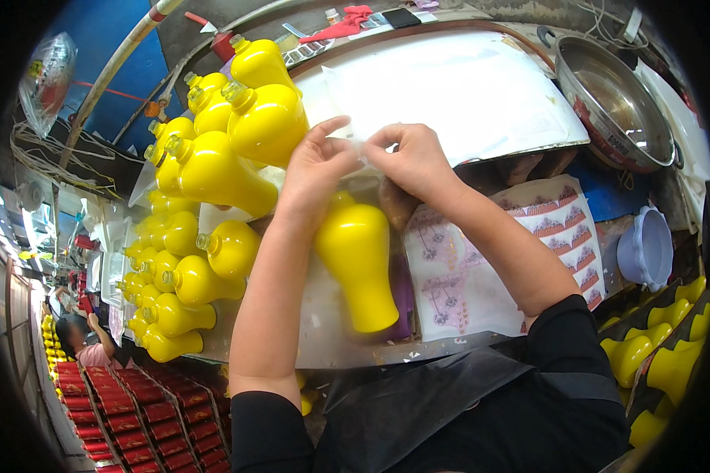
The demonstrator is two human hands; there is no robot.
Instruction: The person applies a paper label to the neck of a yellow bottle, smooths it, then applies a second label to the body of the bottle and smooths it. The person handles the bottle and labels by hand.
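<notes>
My left hand [321, 162] and my right hand [414, 162] meet at the near edge of a white board, fingertips pinched. Between them is a small, thin, translucent piece of film [360, 147], partly covered by the fingers. Below the hands a glossy yellow bottle [356, 268] appears to lie on its side, its neck pointing away from me and its wide shoulder under my wrists. Something purple [402, 296] shows beside it. To the right, partly under my right forearm, lies a printed sheet of decals [450, 303] with trees and purple-red patterns.
Many yellow bottles [225, 173] crowd the left side. The white board [450, 87] fills the far middle. A large metal pan [611, 98] and a lavender basin [645, 248] stand right. More yellow bottles [659, 335] sit lower right. A person [95, 347] is beyond red boxes [138, 410].
</notes>
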